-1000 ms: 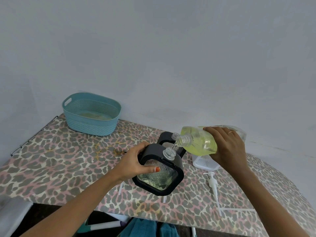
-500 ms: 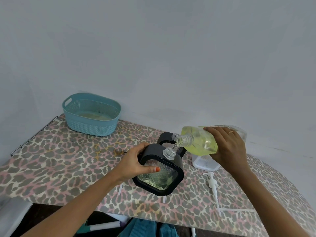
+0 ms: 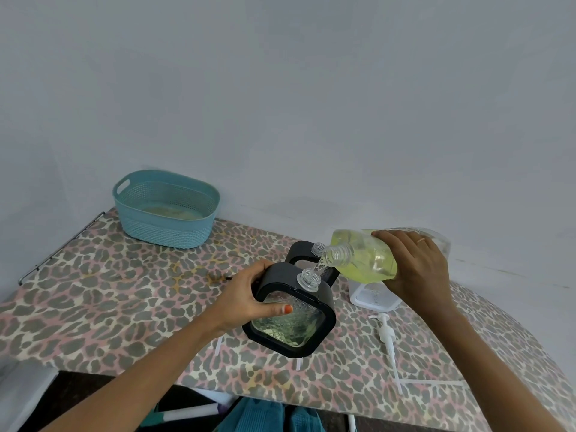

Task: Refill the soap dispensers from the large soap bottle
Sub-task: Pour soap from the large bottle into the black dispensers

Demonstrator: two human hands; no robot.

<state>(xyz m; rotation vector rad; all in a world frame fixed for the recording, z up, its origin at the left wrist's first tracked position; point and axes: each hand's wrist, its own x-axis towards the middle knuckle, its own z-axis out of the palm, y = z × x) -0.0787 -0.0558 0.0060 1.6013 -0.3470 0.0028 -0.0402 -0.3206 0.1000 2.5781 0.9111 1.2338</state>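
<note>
My left hand (image 3: pixel 246 297) grips a black-framed glass soap dispenser (image 3: pixel 291 322), tilted on the leopard-print table (image 3: pixel 109 294). Its clear threaded neck (image 3: pixel 308 277) is uncapped and a little yellow-green soap lies in its bottom. My right hand (image 3: pixel 414 266) holds the large clear soap bottle (image 3: pixel 367 257) nearly level, its mouth just above that neck, and a thin stream of soap runs into it. A second black-framed dispenser (image 3: pixel 304 254) stands behind, also uncapped, partly hidden by the first.
A teal woven basket (image 3: pixel 166 210) stands at the back left by the wall. A white tray (image 3: pixel 374 297) sits under the big bottle. A white pump head (image 3: pixel 388 335) with its long tube lies on the table at the right. The table's front edge is near my arms.
</note>
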